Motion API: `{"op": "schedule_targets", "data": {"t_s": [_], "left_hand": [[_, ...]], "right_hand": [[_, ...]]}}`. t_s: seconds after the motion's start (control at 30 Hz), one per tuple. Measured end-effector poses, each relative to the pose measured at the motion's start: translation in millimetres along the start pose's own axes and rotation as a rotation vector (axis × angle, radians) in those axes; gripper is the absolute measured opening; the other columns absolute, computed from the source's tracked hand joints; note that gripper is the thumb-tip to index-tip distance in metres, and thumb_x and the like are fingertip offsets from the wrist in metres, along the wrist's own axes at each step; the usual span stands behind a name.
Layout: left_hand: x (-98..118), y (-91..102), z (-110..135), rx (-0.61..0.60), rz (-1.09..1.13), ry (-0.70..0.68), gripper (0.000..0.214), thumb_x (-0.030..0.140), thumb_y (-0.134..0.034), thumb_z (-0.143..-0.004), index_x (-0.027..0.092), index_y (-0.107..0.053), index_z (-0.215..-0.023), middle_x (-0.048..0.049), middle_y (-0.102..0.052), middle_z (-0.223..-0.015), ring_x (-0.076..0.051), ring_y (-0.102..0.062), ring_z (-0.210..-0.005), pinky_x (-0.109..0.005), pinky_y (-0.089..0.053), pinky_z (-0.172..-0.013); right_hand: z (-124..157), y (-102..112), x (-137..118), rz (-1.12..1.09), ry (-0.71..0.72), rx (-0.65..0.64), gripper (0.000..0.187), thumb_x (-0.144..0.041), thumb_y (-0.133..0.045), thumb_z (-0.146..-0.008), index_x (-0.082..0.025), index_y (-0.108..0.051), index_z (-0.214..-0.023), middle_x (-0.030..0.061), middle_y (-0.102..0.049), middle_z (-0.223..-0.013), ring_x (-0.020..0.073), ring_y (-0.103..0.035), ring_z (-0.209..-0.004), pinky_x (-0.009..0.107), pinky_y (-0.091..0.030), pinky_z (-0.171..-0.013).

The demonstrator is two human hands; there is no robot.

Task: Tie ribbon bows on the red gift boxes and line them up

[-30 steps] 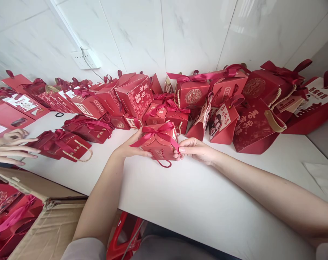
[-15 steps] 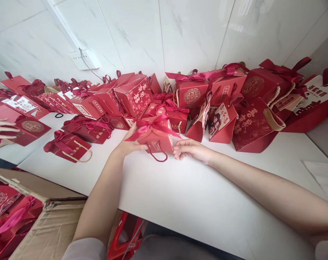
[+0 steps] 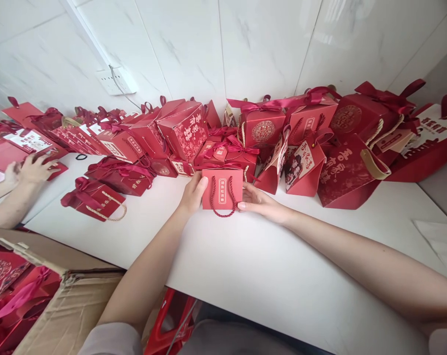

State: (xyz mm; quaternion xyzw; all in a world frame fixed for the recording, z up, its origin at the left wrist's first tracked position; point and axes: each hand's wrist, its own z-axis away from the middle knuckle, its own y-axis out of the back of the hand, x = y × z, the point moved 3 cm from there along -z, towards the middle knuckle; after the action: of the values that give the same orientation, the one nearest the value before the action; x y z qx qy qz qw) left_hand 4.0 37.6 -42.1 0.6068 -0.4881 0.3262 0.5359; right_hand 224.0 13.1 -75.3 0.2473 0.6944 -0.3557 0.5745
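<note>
A small red gift box (image 3: 207, 197) with a dark red rope handle and a printed label faces me at the middle of the white table (image 3: 223, 256). My left hand (image 3: 194, 195) grips its left side, thumb on the front edge. On the opposite side my right hand (image 3: 258, 202) holds the box, its thumb at the lower right corner and the other fingers partly hidden behind. Right behind it stand more red boxes with ribbon bows (image 3: 241, 155). To the left lies a red box with a cream rope handle (image 3: 95, 199).
Several red gift boxes (image 3: 186, 130) line the tiled wall (image 3: 260, 44). At the lower left stands an open cardboard carton (image 3: 83, 305) holding red boxes. Another person's hands (image 3: 34, 170) touch a box at the far left. A wall socket (image 3: 116, 81) has a cable.
The gift box has turned and tipped so its handle side faces me. My right hand has closed in on its right side. The other person's hands have come further into view.
</note>
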Motion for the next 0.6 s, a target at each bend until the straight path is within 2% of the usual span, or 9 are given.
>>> {"op": "schedule_targets", "data": {"t_s": [0.1,0.23,0.6], "left_hand": [[-2.0,-0.3,1.3,-0.015,-0.081,0.004,0.067,0.069,-0.037,-0.092,0.017,-0.056,-0.130,-0.0109,-0.065,-0.127,-0.029,-0.060,-0.115,-0.042,-0.046,-0.099],[3.0,2.2,1.2,-0.017,-0.142,-0.022,0.066,0.069,-0.036,-0.092,0.018,-0.058,-0.128,-0.0097,-0.066,-0.125,-0.028,-0.062,-0.111,-0.039,-0.045,-0.099],[5.0,2.8,0.9,-0.020,-0.169,-0.032,0.067,0.070,-0.040,-0.090,0.017,-0.061,-0.126,-0.0097,-0.066,-0.128,-0.030,-0.060,-0.118,-0.041,-0.044,-0.104]], "right_hand": [[-0.9,2.6,0.2,-0.021,-0.042,0.027,0.081,-0.043,-0.079,-0.078,-0.025,-0.037,-0.145,0.0135,-0.053,-0.141,0.0237,-0.064,-0.108,0.041,-0.056,-0.089],[-0.9,2.7,0.3,-0.017,-0.026,0.032,0.084,-0.042,-0.080,-0.078,-0.027,-0.035,-0.147,0.0122,-0.053,-0.141,0.0229,-0.065,-0.105,0.040,-0.057,-0.087],[-2.0,3.3,1.8,-0.010,-0.021,0.019,0.087,-0.041,-0.079,-0.079,-0.026,-0.032,-0.150,0.0139,-0.049,-0.145,0.0227,-0.064,-0.105,0.037,-0.056,-0.083]]}}
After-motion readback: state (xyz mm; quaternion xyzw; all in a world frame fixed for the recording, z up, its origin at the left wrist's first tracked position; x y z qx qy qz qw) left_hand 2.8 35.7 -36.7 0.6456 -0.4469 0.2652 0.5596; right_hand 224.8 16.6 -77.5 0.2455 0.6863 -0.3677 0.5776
